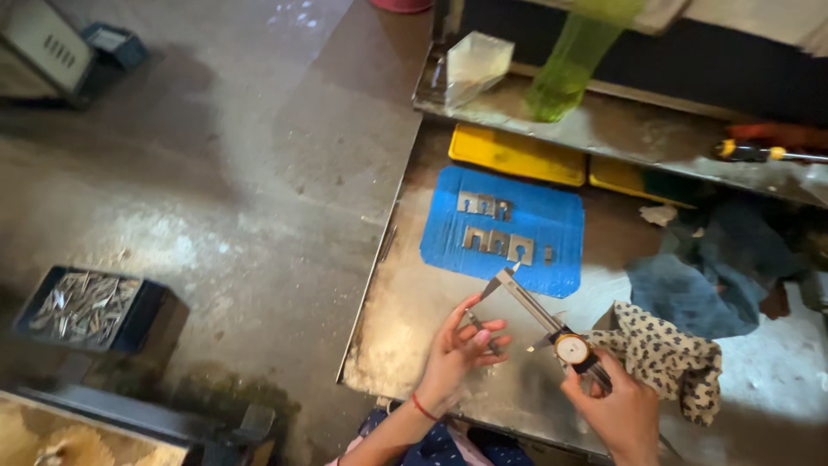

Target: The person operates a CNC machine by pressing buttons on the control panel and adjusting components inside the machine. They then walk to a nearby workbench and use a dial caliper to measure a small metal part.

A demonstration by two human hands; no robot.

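**Dial caliper held over a steel bench**

Nearest the camera, the right hand (pixel 614 412) was wrapped shut around the body of a steel dial caliper with a round white dial (pixel 552 332), thumb by the dial, likely so the slide could be worked one-handed. Its beam ran toward eleven o'clock, jaws ending near the blue mat. At nine o'clock of the dial, the left hand (pixel 461 349) had its fingers loosely curled, pinching a small flat metal piece (pixel 479 330) beside the beam; how firmly, I could not tell. A spotted cloth (pixel 668 362) lay at three o'clock of the caliper. Farther off at twelve o'clock, a blue corrugated mat (pixel 504 233) carried slotted metal plates (pixel 492 226) in rows, seemingly sorted. Beyond it sat yellow plastic trays (pixel 517 155) under a shelf.
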